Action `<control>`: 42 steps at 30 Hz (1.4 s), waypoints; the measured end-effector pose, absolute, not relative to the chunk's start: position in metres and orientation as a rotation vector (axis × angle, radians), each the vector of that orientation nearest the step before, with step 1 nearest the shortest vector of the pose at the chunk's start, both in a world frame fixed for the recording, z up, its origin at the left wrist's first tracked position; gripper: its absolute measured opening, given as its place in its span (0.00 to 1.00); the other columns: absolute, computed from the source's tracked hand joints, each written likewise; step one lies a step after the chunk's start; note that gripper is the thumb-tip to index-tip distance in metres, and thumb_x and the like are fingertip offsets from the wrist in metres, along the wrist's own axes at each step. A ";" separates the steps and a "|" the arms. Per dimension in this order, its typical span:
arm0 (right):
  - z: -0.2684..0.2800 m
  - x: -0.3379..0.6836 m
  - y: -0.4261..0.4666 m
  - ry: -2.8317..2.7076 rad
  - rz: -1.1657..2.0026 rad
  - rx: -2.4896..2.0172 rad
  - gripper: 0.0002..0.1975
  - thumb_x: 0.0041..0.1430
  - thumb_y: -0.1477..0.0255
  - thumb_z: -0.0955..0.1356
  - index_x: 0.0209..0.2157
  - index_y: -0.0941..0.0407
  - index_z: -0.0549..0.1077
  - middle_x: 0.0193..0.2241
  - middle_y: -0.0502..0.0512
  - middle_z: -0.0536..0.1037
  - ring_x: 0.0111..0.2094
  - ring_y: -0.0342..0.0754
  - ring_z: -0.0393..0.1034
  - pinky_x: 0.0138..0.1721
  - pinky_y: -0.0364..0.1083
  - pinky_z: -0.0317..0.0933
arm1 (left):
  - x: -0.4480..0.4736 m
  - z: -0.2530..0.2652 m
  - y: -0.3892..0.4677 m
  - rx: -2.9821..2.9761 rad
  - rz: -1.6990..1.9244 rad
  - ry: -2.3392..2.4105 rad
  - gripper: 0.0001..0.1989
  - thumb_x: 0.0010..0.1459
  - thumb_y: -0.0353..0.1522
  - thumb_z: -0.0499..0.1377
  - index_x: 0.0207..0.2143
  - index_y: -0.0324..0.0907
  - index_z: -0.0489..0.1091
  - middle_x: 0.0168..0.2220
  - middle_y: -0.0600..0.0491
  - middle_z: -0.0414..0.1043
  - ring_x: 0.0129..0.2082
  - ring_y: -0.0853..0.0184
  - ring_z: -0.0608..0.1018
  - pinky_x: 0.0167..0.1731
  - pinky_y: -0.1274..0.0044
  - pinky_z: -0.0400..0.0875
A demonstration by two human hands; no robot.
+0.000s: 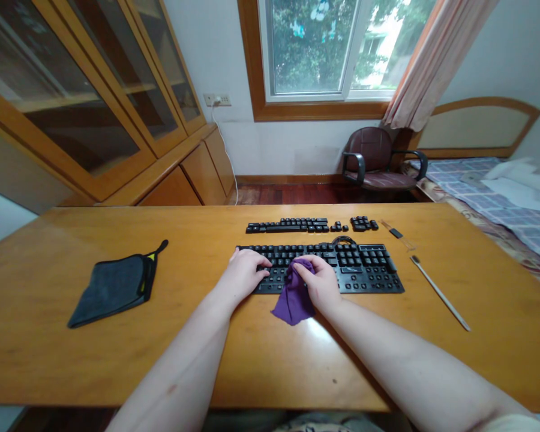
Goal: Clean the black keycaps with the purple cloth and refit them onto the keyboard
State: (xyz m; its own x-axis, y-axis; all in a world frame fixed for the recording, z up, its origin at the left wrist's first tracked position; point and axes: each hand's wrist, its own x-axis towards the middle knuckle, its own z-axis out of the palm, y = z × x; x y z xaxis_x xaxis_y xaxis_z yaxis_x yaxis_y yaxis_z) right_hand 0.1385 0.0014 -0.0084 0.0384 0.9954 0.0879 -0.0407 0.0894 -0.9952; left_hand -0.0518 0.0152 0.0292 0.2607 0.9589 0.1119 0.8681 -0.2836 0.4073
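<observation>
A black keyboard (373,279) lies on the wooden table in front of me, its lower rows and part of the number pad bare of keycaps. My left hand (246,273) rests on its left end with fingers apart, holding nothing. Pinched in my right hand (320,282) is a purple cloth (293,300), pressed at the middle of the keyboard and hanging over its front edge. Removed keycaps (288,225) sit in rows behind the keyboard, with another group (363,224) farther right. My right fingers partly hide the keys under the cloth.
A folded grey cloth (112,285) with a black loop lies at the left. On the right are a thin brush (441,294) and a wire keycap puller (396,233). Beyond the table (171,366) stand a chair (378,156), a bed and a glass-door cabinet.
</observation>
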 end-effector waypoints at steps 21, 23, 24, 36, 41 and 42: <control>-0.007 0.138 0.001 -1.215 1.123 -1.147 0.09 0.47 0.66 0.70 0.31 0.55 0.75 0.30 0.53 0.77 0.34 0.49 0.71 0.39 0.49 0.63 | -0.054 0.033 0.011 1.534 0.911 1.374 0.16 0.50 0.38 0.59 0.41 0.40 0.72 0.36 0.50 0.75 0.35 0.65 0.76 0.36 0.74 0.70; -0.007 0.139 0.001 -1.222 1.124 -1.148 0.10 0.47 0.65 0.70 0.31 0.55 0.75 0.30 0.53 0.77 0.34 0.49 0.71 0.39 0.48 0.63 | -0.053 0.035 0.011 1.502 0.897 1.358 0.16 0.49 0.38 0.59 0.39 0.39 0.72 0.36 0.49 0.75 0.35 0.64 0.76 0.37 0.73 0.69; -0.007 0.139 0.001 -1.225 1.124 -1.147 0.10 0.47 0.65 0.70 0.32 0.55 0.75 0.30 0.53 0.77 0.34 0.49 0.71 0.39 0.48 0.63 | -0.053 0.036 0.011 1.497 0.884 1.367 0.16 0.49 0.39 0.59 0.39 0.39 0.73 0.36 0.49 0.75 0.35 0.64 0.75 0.36 0.73 0.69; -0.004 0.138 0.000 -1.236 1.110 -1.154 0.09 0.47 0.66 0.70 0.31 0.55 0.76 0.30 0.53 0.78 0.33 0.49 0.71 0.38 0.47 0.63 | -0.055 0.033 0.012 1.843 0.698 1.573 0.08 0.51 0.34 0.57 0.35 0.43 0.70 0.35 0.54 0.73 0.34 0.66 0.74 0.36 0.76 0.66; -0.003 0.139 0.000 -1.245 1.104 -1.163 0.09 0.47 0.66 0.70 0.31 0.55 0.76 0.30 0.53 0.78 0.33 0.49 0.71 0.38 0.47 0.63 | -0.052 0.030 0.012 2.105 0.493 1.672 0.02 0.51 0.32 0.58 0.30 0.44 0.67 0.33 0.54 0.72 0.36 0.64 0.73 0.36 0.75 0.65; -0.003 0.139 0.000 -1.247 1.105 -1.164 0.09 0.47 0.66 0.70 0.31 0.55 0.76 0.30 0.53 0.78 0.33 0.49 0.71 0.38 0.47 0.63 | -0.051 0.030 0.012 2.131 0.461 1.699 0.02 0.51 0.32 0.58 0.30 0.44 0.67 0.33 0.54 0.72 0.35 0.64 0.73 0.35 0.75 0.65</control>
